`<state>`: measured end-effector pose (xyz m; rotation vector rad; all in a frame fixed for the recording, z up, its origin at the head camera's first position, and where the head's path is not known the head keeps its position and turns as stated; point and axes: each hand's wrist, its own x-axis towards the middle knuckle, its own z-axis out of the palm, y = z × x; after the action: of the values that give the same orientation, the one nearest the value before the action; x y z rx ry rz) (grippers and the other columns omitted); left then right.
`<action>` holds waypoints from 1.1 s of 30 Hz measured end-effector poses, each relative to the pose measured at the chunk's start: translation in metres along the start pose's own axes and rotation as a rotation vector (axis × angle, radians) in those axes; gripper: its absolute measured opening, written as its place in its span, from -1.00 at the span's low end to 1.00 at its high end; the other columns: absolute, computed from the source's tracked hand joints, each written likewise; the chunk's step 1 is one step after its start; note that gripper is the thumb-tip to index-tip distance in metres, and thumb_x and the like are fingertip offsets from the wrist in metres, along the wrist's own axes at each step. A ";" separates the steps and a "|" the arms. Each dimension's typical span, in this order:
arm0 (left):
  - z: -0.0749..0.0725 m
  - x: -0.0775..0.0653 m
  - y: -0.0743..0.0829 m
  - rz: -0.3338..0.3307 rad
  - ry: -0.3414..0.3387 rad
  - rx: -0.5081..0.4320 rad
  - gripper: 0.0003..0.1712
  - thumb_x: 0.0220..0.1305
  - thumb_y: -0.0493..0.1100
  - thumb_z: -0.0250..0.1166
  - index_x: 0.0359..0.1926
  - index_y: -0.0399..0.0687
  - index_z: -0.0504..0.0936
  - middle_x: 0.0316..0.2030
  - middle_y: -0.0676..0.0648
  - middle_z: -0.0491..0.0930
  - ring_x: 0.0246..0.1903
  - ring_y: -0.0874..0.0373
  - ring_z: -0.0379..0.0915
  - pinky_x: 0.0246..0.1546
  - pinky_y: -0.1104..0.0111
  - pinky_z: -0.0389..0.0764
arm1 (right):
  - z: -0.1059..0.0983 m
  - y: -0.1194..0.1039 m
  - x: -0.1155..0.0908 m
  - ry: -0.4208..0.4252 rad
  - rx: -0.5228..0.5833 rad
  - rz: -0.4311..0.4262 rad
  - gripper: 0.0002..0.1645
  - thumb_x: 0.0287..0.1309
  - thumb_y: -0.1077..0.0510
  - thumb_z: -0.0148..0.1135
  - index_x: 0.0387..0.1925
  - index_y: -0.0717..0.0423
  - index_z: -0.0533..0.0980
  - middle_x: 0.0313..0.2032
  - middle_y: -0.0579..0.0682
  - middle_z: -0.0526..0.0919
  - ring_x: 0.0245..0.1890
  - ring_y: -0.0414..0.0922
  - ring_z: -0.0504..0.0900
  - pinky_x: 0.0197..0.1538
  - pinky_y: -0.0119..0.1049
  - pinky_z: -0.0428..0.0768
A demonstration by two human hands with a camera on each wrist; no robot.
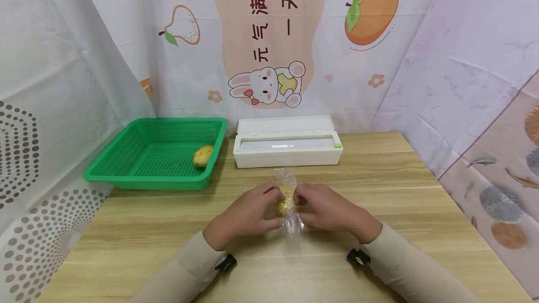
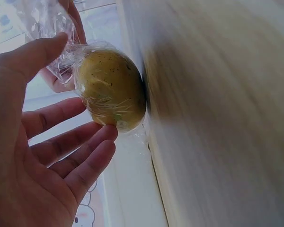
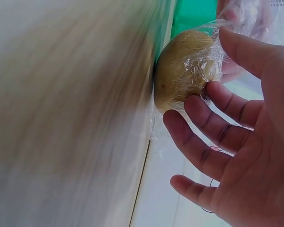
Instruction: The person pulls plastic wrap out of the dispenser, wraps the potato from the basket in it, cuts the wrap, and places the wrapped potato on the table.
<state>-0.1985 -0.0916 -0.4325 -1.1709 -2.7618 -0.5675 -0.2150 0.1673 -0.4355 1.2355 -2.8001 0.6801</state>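
We locate the wrapped potato [image 1: 287, 205] on the bench [image 1: 379, 167], between the left hand [image 1: 248, 212] and the right hand [image 1: 332, 207]. In the head view its long axis appears to run near to far, across the line joining the hands. From the left fingers the potato lies to the right; from the right fingers, to the left. Neither hand is plainly nearer (we see fingertips at the wrapped surface on both sides). We judge that the coming move turns on this: the hands face the potato's long sides, while clear film [image 1: 293, 226] projects past both ends, bunched at the near one.

Finger state, left: we read the fingers [image 2: 94, 165] as slightly spread and gently bent, tips at the wrapped side, thumb set apart beside the bunched film. Right: the fingers [image 3: 194, 146] are spread, with the little finger standing clear and the thumb tip at the film. We cannot tell how firmly any tip presses.

Surroundings: beyond the potato stands a white dispenser box [image 1: 290, 158], lid tilted back. Farther left, a green basket [image 1: 151, 181] holds a second potato [image 1: 203, 156] beside its right-hand wall.
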 end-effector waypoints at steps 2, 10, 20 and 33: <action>0.000 0.000 0.000 0.001 0.003 -0.004 -0.49 0.27 0.23 0.43 0.07 0.07 0.60 0.03 0.11 0.50 -0.13 0.25 0.49 -0.06 0.40 0.61 | -0.001 0.000 0.000 -0.003 0.021 0.002 -0.73 0.23 -0.05 0.44 -0.18 -0.16 0.49 -0.25 -0.26 0.59 -0.22 -0.22 0.58 -0.08 -0.32 0.57; -0.001 0.002 0.002 0.004 0.025 -0.016 -0.57 0.35 0.23 0.35 -0.01 0.03 0.69 -0.03 0.10 0.52 -0.18 0.20 0.55 -0.10 0.41 0.61 | -0.004 -0.002 0.000 -0.014 0.068 0.021 -0.76 0.33 -0.17 0.36 -0.20 -0.19 0.52 -0.25 -0.30 0.62 -0.19 -0.25 0.61 -0.05 -0.31 0.60; 0.000 0.001 0.001 0.037 0.105 -0.038 -0.64 0.33 0.16 0.37 -0.12 -0.01 0.77 -0.07 0.09 0.57 -0.18 0.16 0.62 -0.11 0.36 0.66 | -0.006 -0.002 0.000 -0.026 0.103 -0.015 -0.80 0.36 -0.25 0.29 -0.27 -0.33 0.49 -0.26 -0.34 0.59 -0.22 -0.20 0.61 -0.08 -0.32 0.57; 0.003 0.002 -0.001 0.020 0.138 -0.068 -0.70 0.42 0.12 0.30 -0.19 0.08 0.83 -0.08 0.08 0.63 -0.13 0.27 0.57 -0.06 0.31 0.67 | -0.005 -0.003 0.002 -0.013 0.140 -0.002 -0.85 0.41 -0.23 0.25 -0.30 -0.41 0.54 -0.30 -0.38 0.57 -0.34 -0.12 0.60 -0.28 -0.37 0.53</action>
<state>-0.2004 -0.0898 -0.4358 -1.1252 -2.6314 -0.7174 -0.2146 0.1662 -0.4298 1.2675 -2.8034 0.8845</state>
